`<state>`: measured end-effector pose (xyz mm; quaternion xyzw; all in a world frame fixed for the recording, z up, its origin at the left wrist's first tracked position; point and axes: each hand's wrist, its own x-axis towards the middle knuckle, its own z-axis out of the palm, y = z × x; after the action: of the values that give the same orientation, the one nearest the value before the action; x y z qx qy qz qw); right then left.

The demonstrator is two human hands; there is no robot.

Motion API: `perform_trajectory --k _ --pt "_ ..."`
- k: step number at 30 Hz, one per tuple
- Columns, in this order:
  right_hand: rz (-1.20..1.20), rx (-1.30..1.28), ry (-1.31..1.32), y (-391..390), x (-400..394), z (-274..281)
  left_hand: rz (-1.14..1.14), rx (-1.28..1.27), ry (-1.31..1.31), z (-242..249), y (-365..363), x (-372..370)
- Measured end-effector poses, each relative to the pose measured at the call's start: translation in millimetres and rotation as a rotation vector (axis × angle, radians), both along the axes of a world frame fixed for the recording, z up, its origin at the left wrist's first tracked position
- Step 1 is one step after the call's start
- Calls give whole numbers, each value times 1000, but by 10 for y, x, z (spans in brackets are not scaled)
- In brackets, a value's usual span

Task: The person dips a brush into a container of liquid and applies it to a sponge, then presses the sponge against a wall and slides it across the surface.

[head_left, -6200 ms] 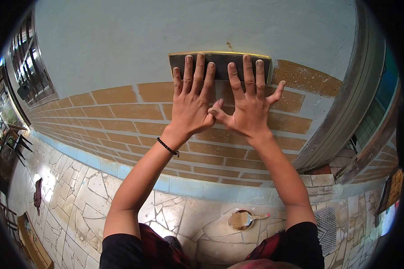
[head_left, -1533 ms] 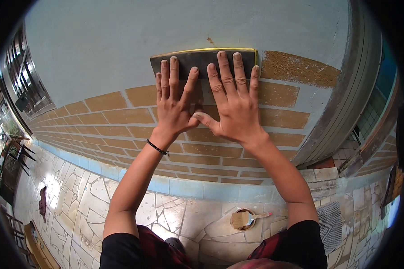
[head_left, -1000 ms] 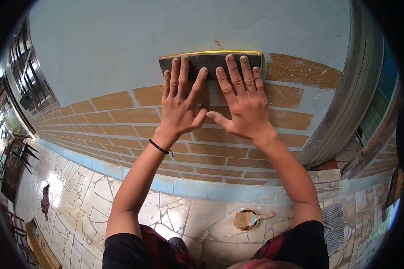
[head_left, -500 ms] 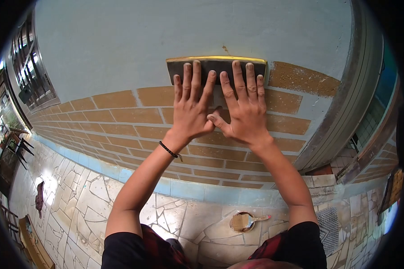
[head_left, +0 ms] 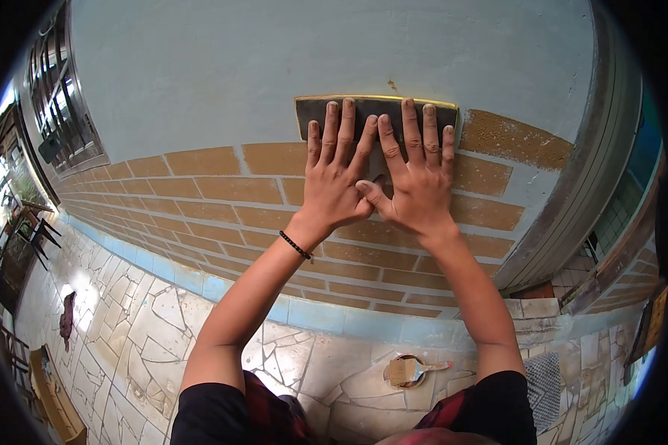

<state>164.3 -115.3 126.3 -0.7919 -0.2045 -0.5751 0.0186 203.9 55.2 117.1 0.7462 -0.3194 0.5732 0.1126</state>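
Observation:
My left hand [head_left: 332,191] and my right hand [head_left: 421,194] lie flat, side by side, on a dark rectangular pad [head_left: 362,109] with a yellow edge. The pad stands against the wall, long side level, and my spread fingertips press its face. My thumbs overlap below it. Under and beside my hands, ochre brick shapes [head_left: 219,189] with grey lines between them cover the lower wall. One ochre brick [head_left: 515,139], rough and speckled, sits just right of the pad. A dark beaded bracelet [head_left: 295,245] circles my left wrist.
A paintbrush [head_left: 403,370] lies across a round container [head_left: 408,387] on the stone-paved floor [head_left: 152,304] below. A grey mat [head_left: 544,386] is at lower right. The doorway frame [head_left: 571,215] rises on the right; a barred window [head_left: 59,96] is at far left.
My hands stay flat on the pad, with little visible movement against the wall. The whole view has shifted slightly, so the scene sits a little farther right.

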Motion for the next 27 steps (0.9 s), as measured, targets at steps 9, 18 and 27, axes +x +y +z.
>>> perform_trajectory --k 9,18,27 --pt "0 -15 24 -42 3 -2 -9 55 -17 26 109 39" --pt "-30 -28 58 -246 -41 -118 -24 88 -18 31 222 21" --pt "-54 -6 86 -209 -73 -108 13 76 -33 -19 156 58"
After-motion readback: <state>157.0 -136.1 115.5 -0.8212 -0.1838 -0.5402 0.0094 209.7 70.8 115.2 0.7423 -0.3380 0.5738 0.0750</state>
